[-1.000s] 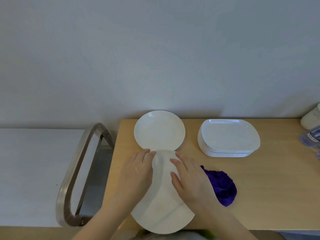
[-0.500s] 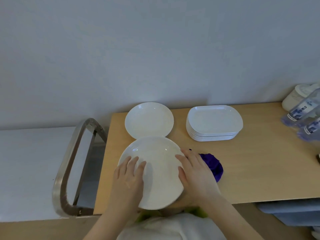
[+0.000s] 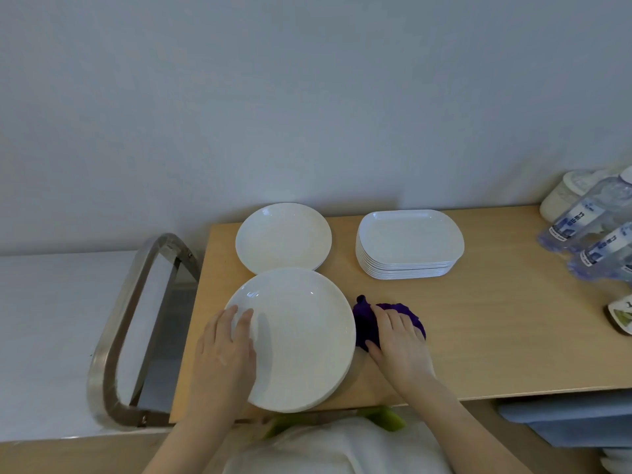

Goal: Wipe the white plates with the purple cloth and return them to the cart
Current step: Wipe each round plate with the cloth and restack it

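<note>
Plate work begins nearest the person: the large round plate [image 3: 301,336] now lies flat on the near edge of the table [image 3: 496,336], where a second ago it was tilted up between both hands. The left hand [image 3: 225,350] rests on the plate's left rim, fingers straight and laid flat, steadying it. The right hand [image 3: 398,340] has left the plate and come down on the purple cloth [image 3: 367,319], which lies bunched just beside the plate's right edge; its fingers curl over the fabric, so the cloth looks gripped, though not yet lifted. This suggests that placing is finished and wiping is about to start. Farther back, a smaller round plate [image 3: 283,236] sits touching or just behind the large one, and to its right stands a stack of rectangular plates [image 3: 408,242]. The metal cart handle [image 3: 113,336] rises at the left, and water bottles [image 3: 581,227] lie at the far right.
</note>
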Tool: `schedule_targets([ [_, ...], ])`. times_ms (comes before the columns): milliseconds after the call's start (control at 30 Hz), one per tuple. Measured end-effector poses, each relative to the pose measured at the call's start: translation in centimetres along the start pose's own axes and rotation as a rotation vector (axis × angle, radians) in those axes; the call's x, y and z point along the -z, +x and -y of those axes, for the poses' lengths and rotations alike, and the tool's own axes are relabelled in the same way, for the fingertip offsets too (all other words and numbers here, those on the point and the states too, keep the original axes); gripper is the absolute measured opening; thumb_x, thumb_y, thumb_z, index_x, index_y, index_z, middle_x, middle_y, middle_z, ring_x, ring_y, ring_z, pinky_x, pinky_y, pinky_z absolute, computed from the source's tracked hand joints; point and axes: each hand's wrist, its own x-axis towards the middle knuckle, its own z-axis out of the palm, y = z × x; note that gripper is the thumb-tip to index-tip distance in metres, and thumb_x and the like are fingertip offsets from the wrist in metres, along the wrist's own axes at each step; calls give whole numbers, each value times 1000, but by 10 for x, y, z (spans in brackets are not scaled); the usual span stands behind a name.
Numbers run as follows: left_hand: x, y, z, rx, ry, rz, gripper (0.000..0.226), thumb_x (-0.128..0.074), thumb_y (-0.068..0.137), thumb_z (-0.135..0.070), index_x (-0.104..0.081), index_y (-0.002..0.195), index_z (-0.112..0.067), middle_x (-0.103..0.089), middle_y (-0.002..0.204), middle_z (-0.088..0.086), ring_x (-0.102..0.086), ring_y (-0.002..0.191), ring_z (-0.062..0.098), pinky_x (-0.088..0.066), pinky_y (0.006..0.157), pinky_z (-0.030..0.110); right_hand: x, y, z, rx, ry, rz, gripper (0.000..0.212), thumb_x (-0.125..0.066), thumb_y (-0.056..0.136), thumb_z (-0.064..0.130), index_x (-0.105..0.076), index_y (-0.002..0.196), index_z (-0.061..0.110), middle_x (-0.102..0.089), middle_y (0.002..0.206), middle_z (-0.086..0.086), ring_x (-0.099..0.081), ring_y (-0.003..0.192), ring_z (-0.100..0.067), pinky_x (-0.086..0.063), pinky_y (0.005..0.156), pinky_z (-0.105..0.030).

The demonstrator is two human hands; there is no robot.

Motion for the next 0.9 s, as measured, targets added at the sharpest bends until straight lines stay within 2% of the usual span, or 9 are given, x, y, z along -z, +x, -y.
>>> schedule_targets([
  [67,1,2,1,3,-3,-9,45,-73,71,3,-60,115,5,-59,116,27,-59,103,44,-53,83,55,4,6,-1,-46,52,-2,52,-51,92,38,-35,141,24,-47,133,7,-43,122,-16,-38,99,-29],
  [167,1,5,3,18,-23,-24,46,-71,72,5,-59,116,6,-59,115,27,-59,101,43,-54,79,53,22,15,-5,-171,334,-73,28,-53,90,26,-55,117,20,-59,108,2,-53,98,-19,-48,83,-37],
  [267,-1,5,5,42,-46,-29,46,-71,73,5,-58,117,6,-58,117,27,-58,104,43,-54,82,53,47,18,-8,-279,580,-152,20,-50,90,15,-59,108,16,-63,94,-1,-58,83,-19,-49,69,-35],
  [400,-4,3,9,66,-98,-26,48,-71,73,7,-56,118,6,-57,120,26,-57,106,43,-53,83,53,80,10,3,-203,740,-259,11,-49,92,14,-53,96,23,-62,79,13,-60,75,-9,-47,56,-28],
  [500,-5,5,12,72,-150,-32,48,-69,75,6,-55,121,5,-56,121,24,-57,107,40,-53,83,50,115,2,23,-117,880,-434,18,-50,90,10,-51,88,28,-60,75,21,-57,70,0,-43,54,-13],
  [600,-5,9,16,126,-269,-39,48,-61,83,2,-49,130,-1,-51,129,16,-52,113,31,-53,86,43,150,0,52,8,1021,-531,14,-51,87,14,-51,84,28,-58,73,15,-54,64,-1,-41,53,-9],
  [767,-9,18,24,360,-531,-14,44,-49,95,-16,-40,138,-20,-47,133,-5,-44,107,6,-40,87,26,160,3,96,134,1125,-412,17,-53,86,14,-52,83,31,-62,73,16,-56,64,-1,-43,55,-10],
  [833,-12,21,26,394,-557,15,44,-47,96,-19,-38,139,-21,-46,133,-8,-45,110,5,-39,88,25,146,5,107,111,1150,-344,18,-54,86,18,-54,84,35,-63,75,12,-58,65,-5,-48,57,-18],
  [900,-14,22,27,413,-574,31,41,-46,97,-20,-41,138,-21,-48,128,-11,-47,109,6,-39,87,23,127,6,117,78,1127,-225,17,-54,88,24,-54,87,40,-65,79,6,-62,72,-13,-54,62,-33],
])
